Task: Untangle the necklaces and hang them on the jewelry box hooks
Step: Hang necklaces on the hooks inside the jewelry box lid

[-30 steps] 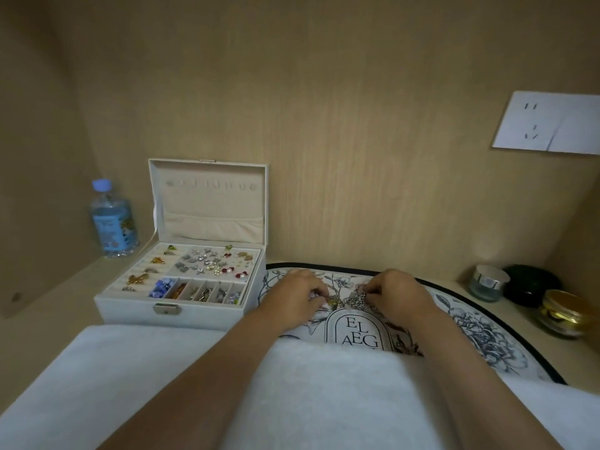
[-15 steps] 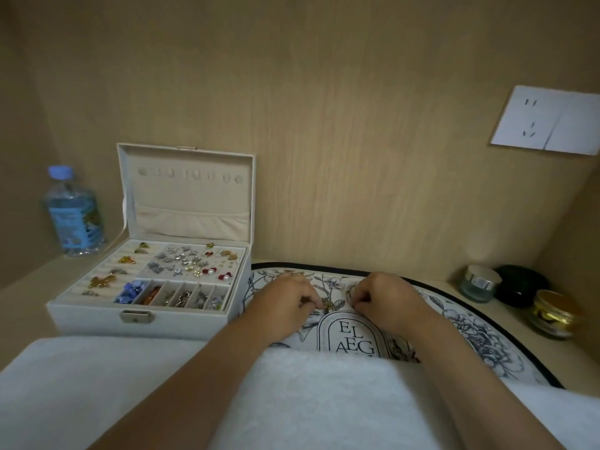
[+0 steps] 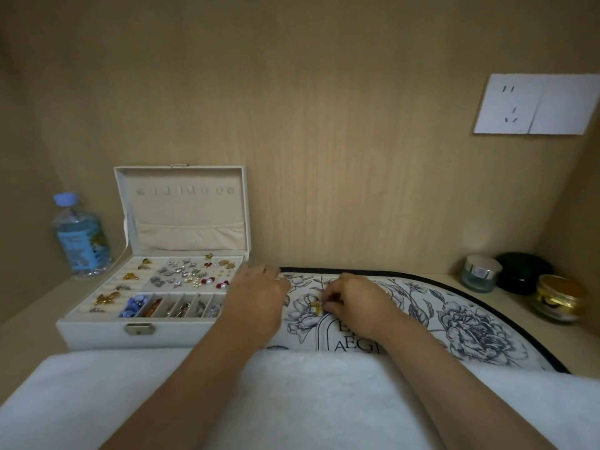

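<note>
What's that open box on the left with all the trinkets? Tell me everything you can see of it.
The jewelry box is cream, fabric-like, with a small metal clasp in front. Its lid stands open and upright, showing a row of bare hooks above a gathered pocket. Its compartments hold earrings, brooches and beads. It sits on the wooden shelf; the left hand overlaps its right front corner, contact unclear.

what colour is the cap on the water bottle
Light blue cap atop the water bottle, in the head view.
</note>
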`<state>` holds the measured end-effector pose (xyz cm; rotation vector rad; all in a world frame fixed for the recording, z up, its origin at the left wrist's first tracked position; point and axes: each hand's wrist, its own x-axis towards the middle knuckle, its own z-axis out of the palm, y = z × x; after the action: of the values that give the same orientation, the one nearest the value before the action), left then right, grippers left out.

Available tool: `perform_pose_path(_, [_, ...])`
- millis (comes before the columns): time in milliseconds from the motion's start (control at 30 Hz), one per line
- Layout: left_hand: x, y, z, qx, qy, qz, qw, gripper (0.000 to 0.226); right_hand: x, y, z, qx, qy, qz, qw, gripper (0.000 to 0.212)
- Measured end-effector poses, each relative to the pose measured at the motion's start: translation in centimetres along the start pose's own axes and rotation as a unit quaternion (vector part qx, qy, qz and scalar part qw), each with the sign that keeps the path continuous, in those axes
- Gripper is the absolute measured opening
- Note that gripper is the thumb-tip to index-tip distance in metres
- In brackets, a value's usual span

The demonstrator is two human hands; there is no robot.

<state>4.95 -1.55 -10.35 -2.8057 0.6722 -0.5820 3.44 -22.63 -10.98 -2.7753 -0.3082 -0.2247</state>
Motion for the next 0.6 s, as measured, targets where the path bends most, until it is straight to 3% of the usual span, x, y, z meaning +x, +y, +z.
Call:
perform_pose_path(67, [-0.2, -0.3, -0.4, 0.051, -0.039, -0.031, 0.997, 0.059, 0.0, 0.2, 0.1, 0.000, 0.000, 0.011, 1.000, 0.025])
perform_pose_path(167, [-0.3, -0.7, -0.4, 0.062, -0.065, -0.077, 0.993, 0.058, 0.0, 0.4, 0.2, 0.000, -0.007, 0.020, 1.000, 0.026])
perform_pose_path(333, [0.0, -3.2, 0.7, -0.035, -0.011, -0.072, 0.997, 0.054, -0.2, 0.3, 0.0, 0.033, -0.001, 0.029, 0.999, 0.011])
perform_pose_path(467, [0.1, -2.9, 0.4, -0.032, -0.005, -0.090, 0.995, 0.061, 0.1, 0.4, 0.3, 0.122, 0.005, 0.054, 0.991, 0.006])
perform_pose_path(600, [1.1, 0.4, 0.1, -0.209, 0.088, -0.033, 0.973, 0.042, 0.0, 0.3, 0.0, 0.225, 0.022, 0.073, 0.971, 0.009])
